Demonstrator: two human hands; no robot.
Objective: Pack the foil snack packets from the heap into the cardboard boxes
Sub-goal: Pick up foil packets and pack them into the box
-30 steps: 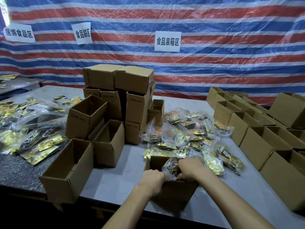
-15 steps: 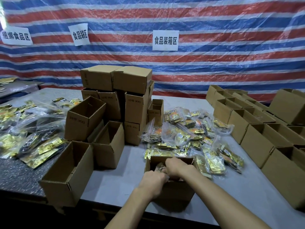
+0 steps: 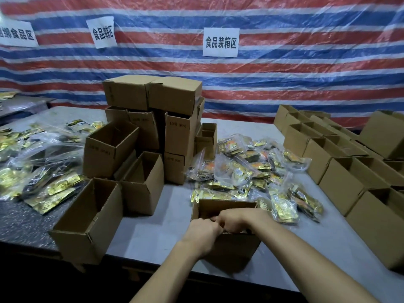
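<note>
The heap of foil snack packets (image 3: 251, 169) lies mid-surface, just beyond the open cardboard box (image 3: 229, 248) at the near edge; its nearest packets touch the box's far wall. Many packets are bundled in clear plastic bags. They look light, soft and slippery, so a bundle is probably best taken by the body of its bag with a full grasp, as a pinched corner may slide or tear.

The left hand (image 3: 202, 231) and right hand (image 3: 235, 219) meet over the box's mouth. Their fingers are curled down inside it, and I cannot tell whether they hold anything.

Further out on the grey surface (image 3: 153, 232), empty boxes (image 3: 87, 226) stand to the left before a stacked pile (image 3: 153, 106). A second heap (image 3: 43, 184) lies far left, and a row of open boxes (image 3: 341, 184) lines the right side.
</note>
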